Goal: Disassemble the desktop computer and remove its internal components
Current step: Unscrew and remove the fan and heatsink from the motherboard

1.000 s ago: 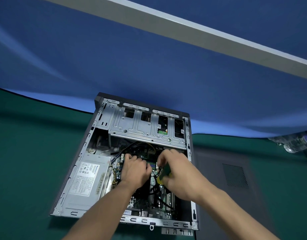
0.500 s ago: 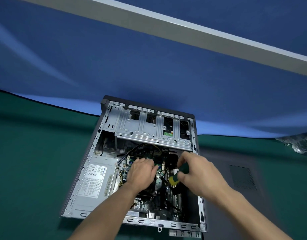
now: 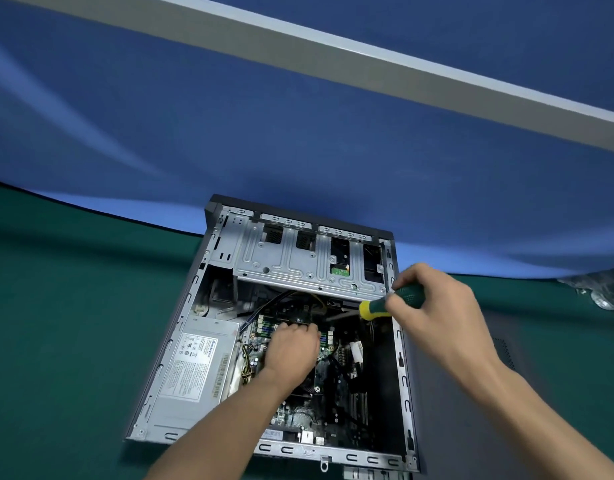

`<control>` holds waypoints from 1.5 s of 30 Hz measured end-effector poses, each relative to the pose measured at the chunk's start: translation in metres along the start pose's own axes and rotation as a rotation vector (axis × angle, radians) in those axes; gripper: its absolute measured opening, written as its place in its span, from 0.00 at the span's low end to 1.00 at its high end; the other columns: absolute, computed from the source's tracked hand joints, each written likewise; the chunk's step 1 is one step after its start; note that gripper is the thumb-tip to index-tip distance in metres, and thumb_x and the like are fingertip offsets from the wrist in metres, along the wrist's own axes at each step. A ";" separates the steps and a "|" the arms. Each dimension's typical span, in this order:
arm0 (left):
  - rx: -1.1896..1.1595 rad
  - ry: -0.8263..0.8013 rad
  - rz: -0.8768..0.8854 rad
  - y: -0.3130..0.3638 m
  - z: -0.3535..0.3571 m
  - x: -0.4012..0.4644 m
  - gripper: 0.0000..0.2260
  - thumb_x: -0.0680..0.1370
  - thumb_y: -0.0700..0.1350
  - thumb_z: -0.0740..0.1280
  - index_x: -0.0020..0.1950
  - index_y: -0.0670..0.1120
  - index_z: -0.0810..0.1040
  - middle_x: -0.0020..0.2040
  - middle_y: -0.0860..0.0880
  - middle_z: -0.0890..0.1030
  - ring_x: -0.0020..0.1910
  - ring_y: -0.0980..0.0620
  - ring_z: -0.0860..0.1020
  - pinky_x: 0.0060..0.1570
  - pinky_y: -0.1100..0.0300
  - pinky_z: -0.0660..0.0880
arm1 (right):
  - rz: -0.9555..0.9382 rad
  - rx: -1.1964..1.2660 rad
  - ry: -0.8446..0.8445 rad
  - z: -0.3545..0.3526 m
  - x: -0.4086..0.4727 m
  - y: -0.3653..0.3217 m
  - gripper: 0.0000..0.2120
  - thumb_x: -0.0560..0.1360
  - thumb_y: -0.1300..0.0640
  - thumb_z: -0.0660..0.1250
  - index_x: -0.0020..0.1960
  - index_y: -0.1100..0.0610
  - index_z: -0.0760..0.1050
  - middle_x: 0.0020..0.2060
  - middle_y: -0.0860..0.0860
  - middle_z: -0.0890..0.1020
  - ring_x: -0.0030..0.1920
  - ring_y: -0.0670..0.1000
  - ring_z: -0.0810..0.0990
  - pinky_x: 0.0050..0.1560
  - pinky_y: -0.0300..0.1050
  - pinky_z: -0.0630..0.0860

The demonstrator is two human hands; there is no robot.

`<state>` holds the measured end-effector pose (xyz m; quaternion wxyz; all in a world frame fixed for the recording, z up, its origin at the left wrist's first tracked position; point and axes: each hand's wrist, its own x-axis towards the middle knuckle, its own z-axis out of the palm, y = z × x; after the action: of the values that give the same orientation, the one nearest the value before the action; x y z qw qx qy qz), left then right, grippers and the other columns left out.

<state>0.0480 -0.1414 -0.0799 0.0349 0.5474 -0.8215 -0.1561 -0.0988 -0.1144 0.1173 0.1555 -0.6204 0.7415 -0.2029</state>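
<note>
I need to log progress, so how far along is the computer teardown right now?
Done: the case lies open, its side panel set beside it. In hand: the right hand grips a screwdriver while the left hand reaches onto the motherboard. Left: the power supply, drive cage, motherboard and cables all sit inside.
</note>
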 end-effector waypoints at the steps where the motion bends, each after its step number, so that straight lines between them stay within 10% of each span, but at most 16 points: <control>1: 0.031 -0.029 0.003 0.002 -0.002 0.000 0.13 0.82 0.44 0.52 0.53 0.45 0.76 0.41 0.49 0.81 0.41 0.50 0.79 0.55 0.56 0.71 | -0.015 0.020 0.012 0.000 0.002 -0.003 0.05 0.67 0.51 0.68 0.38 0.47 0.71 0.32 0.43 0.77 0.32 0.42 0.74 0.30 0.38 0.65; 8: 0.209 -0.217 0.074 0.008 -0.005 0.001 0.09 0.81 0.40 0.56 0.53 0.41 0.75 0.46 0.44 0.82 0.43 0.48 0.80 0.35 0.60 0.69 | -0.114 0.044 -0.108 0.032 0.012 -0.027 0.05 0.69 0.51 0.68 0.38 0.46 0.71 0.31 0.43 0.77 0.31 0.43 0.74 0.28 0.36 0.65; 32: -0.029 -0.117 0.084 0.002 0.005 0.003 0.10 0.79 0.42 0.56 0.46 0.41 0.76 0.43 0.42 0.81 0.42 0.44 0.78 0.40 0.55 0.61 | -0.264 -0.175 -0.363 0.088 0.042 -0.057 0.10 0.73 0.47 0.68 0.40 0.51 0.71 0.33 0.43 0.77 0.33 0.42 0.74 0.29 0.36 0.66; 45: -0.046 -0.029 0.142 -0.001 0.005 0.000 0.11 0.78 0.41 0.55 0.39 0.46 0.73 0.37 0.44 0.80 0.36 0.46 0.76 0.41 0.55 0.62 | -0.291 -0.226 -0.220 0.107 0.046 -0.077 0.12 0.77 0.51 0.61 0.44 0.59 0.73 0.32 0.55 0.79 0.32 0.58 0.77 0.34 0.49 0.75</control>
<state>0.0478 -0.1403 -0.0850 0.0463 0.4846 -0.8548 -0.1798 0.0105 -0.1828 0.0635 0.1341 -0.7527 0.6407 -0.0698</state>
